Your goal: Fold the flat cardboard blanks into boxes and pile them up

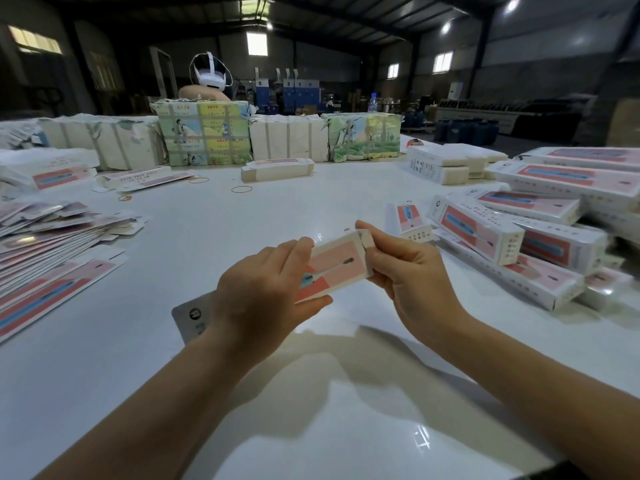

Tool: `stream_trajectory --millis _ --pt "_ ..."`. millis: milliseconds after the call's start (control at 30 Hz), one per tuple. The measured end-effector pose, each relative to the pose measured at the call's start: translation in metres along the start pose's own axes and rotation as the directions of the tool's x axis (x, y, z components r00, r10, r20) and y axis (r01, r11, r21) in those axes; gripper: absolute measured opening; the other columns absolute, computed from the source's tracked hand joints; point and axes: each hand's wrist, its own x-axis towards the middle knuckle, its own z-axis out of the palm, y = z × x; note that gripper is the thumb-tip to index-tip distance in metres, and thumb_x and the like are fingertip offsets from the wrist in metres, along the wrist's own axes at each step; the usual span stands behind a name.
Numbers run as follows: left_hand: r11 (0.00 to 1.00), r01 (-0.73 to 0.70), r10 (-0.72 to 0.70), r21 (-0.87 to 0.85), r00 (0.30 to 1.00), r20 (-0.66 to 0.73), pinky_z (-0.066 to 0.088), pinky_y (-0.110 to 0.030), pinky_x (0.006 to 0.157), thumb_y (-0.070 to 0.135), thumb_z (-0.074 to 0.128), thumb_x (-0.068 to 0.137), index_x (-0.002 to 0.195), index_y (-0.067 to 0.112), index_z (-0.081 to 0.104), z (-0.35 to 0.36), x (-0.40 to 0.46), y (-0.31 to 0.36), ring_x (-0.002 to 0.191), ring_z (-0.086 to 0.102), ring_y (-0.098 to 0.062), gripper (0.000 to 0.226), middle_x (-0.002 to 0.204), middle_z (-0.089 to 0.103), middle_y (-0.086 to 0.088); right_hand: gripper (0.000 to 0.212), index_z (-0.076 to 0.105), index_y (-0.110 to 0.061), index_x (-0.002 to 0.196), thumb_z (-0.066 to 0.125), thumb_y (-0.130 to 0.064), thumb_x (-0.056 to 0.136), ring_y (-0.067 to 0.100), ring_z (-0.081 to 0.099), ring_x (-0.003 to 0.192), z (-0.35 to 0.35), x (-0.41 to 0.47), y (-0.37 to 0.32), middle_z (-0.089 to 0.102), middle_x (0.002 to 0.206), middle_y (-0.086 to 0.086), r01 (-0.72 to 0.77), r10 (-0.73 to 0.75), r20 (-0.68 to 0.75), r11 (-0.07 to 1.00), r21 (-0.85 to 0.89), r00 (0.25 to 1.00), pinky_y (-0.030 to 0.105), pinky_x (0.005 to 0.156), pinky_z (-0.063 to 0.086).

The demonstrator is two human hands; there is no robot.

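I hold a long pink-and-white cardboard box (334,268) above the white table (214,244), its far end pointing away from me. My left hand (266,289) grips the box's middle, thumb under it and fingers over its top. My right hand (401,268) pinches the far end, thumb and fingers around the end flap. The box's near end (192,318) pokes out grey below my left wrist. A fanned stack of flat blanks (48,247) lies at the left. Folded boxes lie piled (540,237) at the right.
Wrapped bundles of paper stock (204,133) line the table's far edge. A person with a white headset (211,76) sits behind them. Loose rubber bands (241,189) and a small stack of blanks (277,169) lie mid-table. More white boxes (446,164) stand at the far right.
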Motion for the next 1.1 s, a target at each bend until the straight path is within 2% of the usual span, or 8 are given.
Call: stream_trajectory --millis 233,433,600,667,767,833,967,1100 --pt "0.994 -0.070 0.065 0.088 0.996 0.058 0.053 -0.031 0.049 0.040 0.088 0.054 0.105 -0.004 0.067 0.001 0.002 0.004 0.061 0.065 -0.030 0.070 0.089 0.070 -0.015 0.037 0.065 -0.018 0.118 0.046 0.002 0.094 0.014 0.058 0.117 0.001 -0.004 0.003 0.066 0.122 -0.002 -0.031 0.018 -0.073 0.984 -0.177 0.997 0.036 0.103 0.046" --pt "0.995 -0.043 0.038 0.095 0.998 0.058 0.054 -0.029 0.049 0.042 0.090 0.051 0.103 -0.004 0.068 0.003 0.001 0.008 0.061 0.066 -0.027 0.072 0.087 0.071 -0.014 0.047 0.046 -0.020 0.139 0.038 -0.002 0.097 -0.016 0.051 0.106 0.008 -0.016 0.007 0.055 0.122 -0.024 0.096 -0.103 0.011 0.886 -0.454 0.995 0.000 0.086 0.036" --pt "0.998 0.060 -0.060 -0.003 0.996 0.070 0.056 -0.033 0.049 0.039 0.087 0.057 0.107 -0.003 0.066 0.001 -0.002 0.004 0.063 0.067 -0.029 0.068 0.089 0.071 -0.014 0.059 0.025 -0.026 0.148 0.047 -0.008 0.097 -0.004 0.043 0.126 0.010 -0.019 0.006 0.038 0.142 -0.021 0.177 -0.103 0.177 0.858 -0.483 0.979 0.018 0.106 0.036" --pt "0.991 0.124 -0.118 -0.045 0.986 0.114 0.057 -0.037 0.054 0.042 0.081 0.065 0.114 0.001 0.064 -0.001 -0.001 0.004 0.070 0.067 -0.030 0.066 0.095 0.070 -0.012 0.057 0.026 -0.028 0.148 0.049 -0.015 0.097 0.000 0.044 0.128 0.009 -0.015 0.004 0.038 0.143 -0.022 0.158 -0.101 0.149 0.884 -0.439 0.984 0.027 0.108 0.038" --pt "0.968 0.232 -0.217 -0.093 0.965 0.146 0.056 -0.042 0.062 0.047 0.074 0.073 0.123 0.007 0.059 -0.004 0.002 0.009 0.080 0.065 -0.029 0.065 0.102 0.068 -0.008 0.040 0.044 -0.034 0.136 0.048 -0.020 0.099 0.000 0.053 0.116 0.010 -0.013 0.004 0.055 0.131 -0.017 0.152 -0.147 0.045 0.891 -0.427 0.988 0.020 0.097 0.045" --pt "0.965 0.243 -0.227 -0.102 0.963 0.148 0.056 -0.042 0.061 0.044 0.076 0.072 0.121 0.006 0.059 -0.004 0.003 0.013 0.078 0.065 -0.030 0.064 0.098 0.068 -0.009 0.032 0.049 -0.038 0.127 0.043 -0.021 0.100 0.000 0.057 0.107 0.013 -0.016 0.006 0.062 0.120 -0.017 0.243 -0.227 0.098 0.795 -0.556 0.969 0.015 0.088 0.046" --pt "0.967 0.236 -0.222 -0.097 0.965 0.137 0.056 -0.043 0.056 0.037 0.080 0.070 0.115 0.000 0.062 -0.006 0.002 0.017 0.071 0.065 -0.034 0.061 0.090 0.069 -0.014 0.042 0.041 -0.018 0.141 0.044 -0.021 0.099 0.000 0.047 0.120 0.012 -0.018 0.014 0.050 0.133 -0.013 0.311 -0.291 0.145 0.677 -0.668 0.946 0.009 0.101 0.035" --pt "0.974 0.211 -0.197 -0.079 0.969 0.149 0.056 -0.041 0.058 0.042 0.077 0.072 0.118 0.005 0.060 -0.009 0.003 0.009 0.074 0.066 -0.032 0.062 0.095 0.069 -0.011 0.044 0.043 -0.027 0.137 0.053 -0.019 0.096 0.001 0.050 0.121 0.010 -0.015 0.011 0.054 0.133 -0.010 0.320 -0.257 0.193 0.715 -0.622 0.947 0.020 0.103 0.039"
